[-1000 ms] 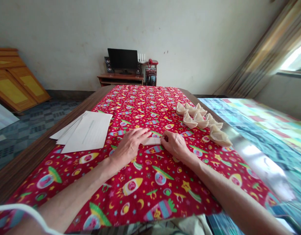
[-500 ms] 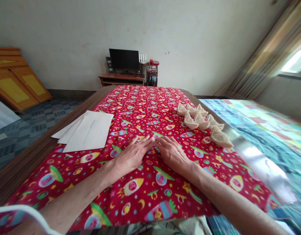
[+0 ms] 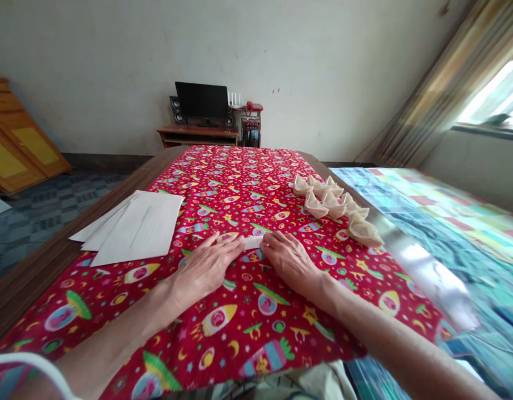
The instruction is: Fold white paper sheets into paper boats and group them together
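A narrow white folded strip of paper [image 3: 252,242] lies flat on the red patterned cloth [image 3: 252,300], its middle showing between my two hands. At its left end, my left hand [image 3: 210,260] bears down with fingers together, palm facing the cloth. My right hand [image 3: 288,258] has its fingers curled over the other end. Both hands cover the strip's ends, so its full length is hidden. Beyond my left hand, several white paper sheets [image 3: 145,225] lie fanned out. Several cream folded paper shapes [image 3: 332,204], like small boats, sit in a cluster past my right hand.
The cloth drapes over a brown wooden table [image 3: 114,203]. A bed with a teal patterned cover [image 3: 423,233] stands along the right. Against the far wall are a monitor [image 3: 202,101] on a desk and a red telephone [image 3: 253,107]. A white cable [image 3: 35,358] curves at lower left.
My hands, fingertips touching before, have moved apart along the strip, the left one most, exposing its middle. The whole view has turned slightly to the right.
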### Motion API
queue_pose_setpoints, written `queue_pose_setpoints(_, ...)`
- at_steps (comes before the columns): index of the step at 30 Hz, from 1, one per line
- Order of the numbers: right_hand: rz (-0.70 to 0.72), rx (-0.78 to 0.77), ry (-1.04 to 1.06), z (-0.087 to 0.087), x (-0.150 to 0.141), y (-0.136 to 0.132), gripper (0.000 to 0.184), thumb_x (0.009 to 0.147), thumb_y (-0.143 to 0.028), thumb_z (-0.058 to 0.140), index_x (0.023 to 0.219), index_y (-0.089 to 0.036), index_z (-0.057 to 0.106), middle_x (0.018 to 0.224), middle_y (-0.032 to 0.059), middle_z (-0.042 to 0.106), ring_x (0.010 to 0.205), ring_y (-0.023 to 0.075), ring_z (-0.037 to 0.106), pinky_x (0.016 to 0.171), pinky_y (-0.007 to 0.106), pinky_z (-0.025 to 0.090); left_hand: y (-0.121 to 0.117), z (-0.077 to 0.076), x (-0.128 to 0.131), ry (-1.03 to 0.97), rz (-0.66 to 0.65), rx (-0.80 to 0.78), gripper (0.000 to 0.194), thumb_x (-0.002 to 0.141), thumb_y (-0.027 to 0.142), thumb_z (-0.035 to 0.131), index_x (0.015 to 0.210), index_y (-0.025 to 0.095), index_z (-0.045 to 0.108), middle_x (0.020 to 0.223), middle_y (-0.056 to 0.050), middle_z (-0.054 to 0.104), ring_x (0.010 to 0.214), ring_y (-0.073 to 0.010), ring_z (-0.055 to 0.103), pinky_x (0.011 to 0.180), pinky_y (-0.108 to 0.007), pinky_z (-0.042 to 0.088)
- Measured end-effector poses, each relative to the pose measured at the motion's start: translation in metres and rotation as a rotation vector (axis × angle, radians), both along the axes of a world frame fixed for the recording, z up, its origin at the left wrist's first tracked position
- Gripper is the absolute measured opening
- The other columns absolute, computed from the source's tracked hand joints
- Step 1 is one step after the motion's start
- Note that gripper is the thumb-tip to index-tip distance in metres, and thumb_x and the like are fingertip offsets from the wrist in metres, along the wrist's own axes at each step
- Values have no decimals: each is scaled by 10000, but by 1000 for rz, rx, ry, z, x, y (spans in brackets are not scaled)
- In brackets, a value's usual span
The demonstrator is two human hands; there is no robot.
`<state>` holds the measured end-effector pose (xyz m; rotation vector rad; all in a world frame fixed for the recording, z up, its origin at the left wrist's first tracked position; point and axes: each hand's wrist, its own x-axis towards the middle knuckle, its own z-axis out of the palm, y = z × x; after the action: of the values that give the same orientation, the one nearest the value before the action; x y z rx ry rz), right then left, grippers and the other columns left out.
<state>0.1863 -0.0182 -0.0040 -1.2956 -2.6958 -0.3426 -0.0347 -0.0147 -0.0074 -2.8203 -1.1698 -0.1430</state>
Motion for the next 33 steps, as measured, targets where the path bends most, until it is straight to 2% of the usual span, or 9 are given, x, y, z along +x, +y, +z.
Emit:
queue_pose_setpoints(5, -51, 27, -20, -4, 4, 3, 181, 892, -116, 464, 877, -164, 638, 957, 99, 636, 875, 222, 525, 703, 319, 399, 6, 0, -11, -97, -8, -14, 540, 772, 22, 360, 1242, 190, 567, 1354, -57, 508, 1271, -190, 453, 1095, -407, 306)
queue_pose_setpoints(10, -63, 53, 57, -8, 5, 10, 184, 886, -142, 456, 815, -167, 624, 880, 79, 640, 842, 205, 525, 712, 314, 380, 26, -11, -16, -348, -38, -14, 483, 740, 23, 375, 1056, 201, 694, 1179, -47, 652, 1118, -176, 587, 1012, -340, 436)
queue_pose_setpoints(13, -82, 66, 180, -8, 4, 12, 149, 887, -211, 473, 829, -176, 605, 903, 68, 633, 866, 196, 531, 736, 300, 383, 33, -15, -10, -482, -12, 18, 425, 772, 48, 404, 1049, 186, 694, 1077, -66, 692, 1012, -181, 634, 941, -326, 490)
queue_pose_setpoints(16, -95, 54, 295, -11, 6, 14, 169, 902, -296, 485, 945, -169, 586, 924, 78, 626, 880, 194, 542, 764, 293, 398, 35, -18, -5, -532, 21, 50, 330, 844, 150, 458, 1104, 173, 661, 1051, -89, 688, 972, -204, 638, 905, -343, 500)
queue_pose_setpoints(20, -49, 70, 399, -18, 12, 18, 231, 883, -301, 532, 1059, -153, 551, 967, 97, 617, 897, 204, 544, 795, 310, 412, 37, -21, -4, -595, 75, 42, 323, 851, 255, 532, 1142, 155, 633, 1034, -105, 671, 936, -217, 638, 855, -334, 507)
queue_pose_setpoints(26, 38, 55, 508, -13, 17, 21, 58, 854, -211, 552, 890, -177, 582, 935, 68, 577, 857, 182, 511, 772, 298, 412, 37, -15, -3, -736, 98, -16, 187, 804, 220, 590, 951, 168, 694, 933, -76, 679, 832, -184, 647, 756, -283, 520)
queue_pose_setpoints(29, 87, 56, 552, -10, 16, 19, 63, 865, -185, 524, 843, -175, 583, 950, 70, 577, 859, 171, 512, 758, 282, 411, 34, -10, -2, -775, 101, -11, 140, 809, 216, 596, 898, 179, 699, 909, -60, 683, 829, -169, 647, 765, -266, 515)
queue_pose_setpoints(33, 110, 19, 561, -9, 17, 19, 84, 877, -186, 523, 828, -181, 592, 868, 48, 597, 784, 146, 530, 682, 241, 397, 32, -10, -2, -810, 104, 20, 161, 818, 240, 607, 938, 179, 696, 920, -60, 692, 824, -170, 657, 753, -270, 525)
